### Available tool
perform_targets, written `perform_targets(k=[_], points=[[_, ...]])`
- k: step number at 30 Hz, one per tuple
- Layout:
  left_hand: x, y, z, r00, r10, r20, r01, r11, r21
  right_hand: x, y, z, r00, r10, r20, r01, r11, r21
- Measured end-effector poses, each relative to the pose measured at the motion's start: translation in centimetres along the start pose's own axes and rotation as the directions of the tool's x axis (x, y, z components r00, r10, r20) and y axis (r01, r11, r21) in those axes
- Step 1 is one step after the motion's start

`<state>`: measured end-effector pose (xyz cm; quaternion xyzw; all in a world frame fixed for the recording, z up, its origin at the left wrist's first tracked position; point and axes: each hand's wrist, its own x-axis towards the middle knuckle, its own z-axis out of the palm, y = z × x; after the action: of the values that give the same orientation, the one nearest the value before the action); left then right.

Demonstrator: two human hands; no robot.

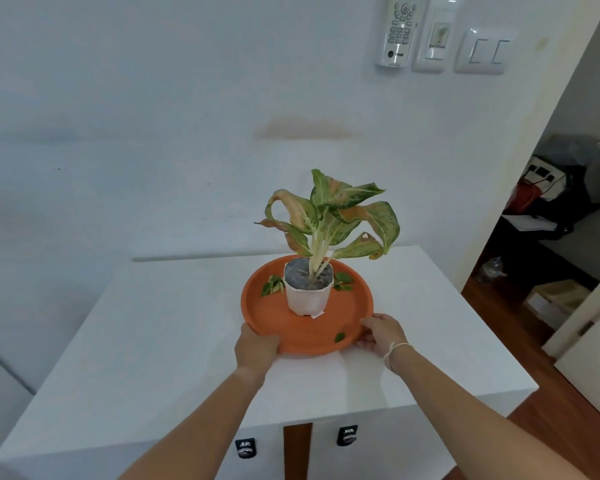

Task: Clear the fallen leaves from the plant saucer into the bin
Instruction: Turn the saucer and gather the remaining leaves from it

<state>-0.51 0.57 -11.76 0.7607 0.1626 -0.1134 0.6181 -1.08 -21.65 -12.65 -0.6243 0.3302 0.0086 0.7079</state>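
From the head camera, both hands are gripping the near rim of the orange saucer (257,299) on the white table (153,341): the left hand (256,348) at the near-left edge, the right hand (381,332) at the near-right. The white pot (307,296) is standing in the middle, with fallen leaves (272,285) lying left, right and near. No bin is showing. This looks like the opening step; next the leaves need picking out, or the pot lifting off.
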Motion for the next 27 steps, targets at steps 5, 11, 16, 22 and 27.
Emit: perform_targets(k=[5,11,16,22,27], points=[[0.9,0.5,-0.3,0.999,-0.010,-0.048,0.010,1.000,-0.007,1.0,-1.0,-1.3,1.000,0.008,0.011,-0.009,1.000,0.015],[2.4,1.0,-1.8,0.999,-0.019,-0.048,0.021,0.999,0.036,1.8,-1.4,-2.3,0.997,0.036,0.065,-0.034,0.999,-0.026],[3.3,1.1,-2.4,0.996,-0.018,-0.088,0.022,0.999,0.045,2.3,-1.2,-2.3,0.995,0.031,0.091,-0.026,0.998,-0.060],[3.4,0.7,-1.9,0.976,-0.014,-0.219,0.009,1.000,-0.027,2.4,-1.1,-1.4,0.998,0.035,0.047,-0.032,0.998,-0.059],[3.2,0.9,-0.8,0.966,0.005,-0.260,-0.003,1.000,0.006,1.7,-0.1,0.9,0.996,0.081,0.029,-0.081,0.997,-0.005]])
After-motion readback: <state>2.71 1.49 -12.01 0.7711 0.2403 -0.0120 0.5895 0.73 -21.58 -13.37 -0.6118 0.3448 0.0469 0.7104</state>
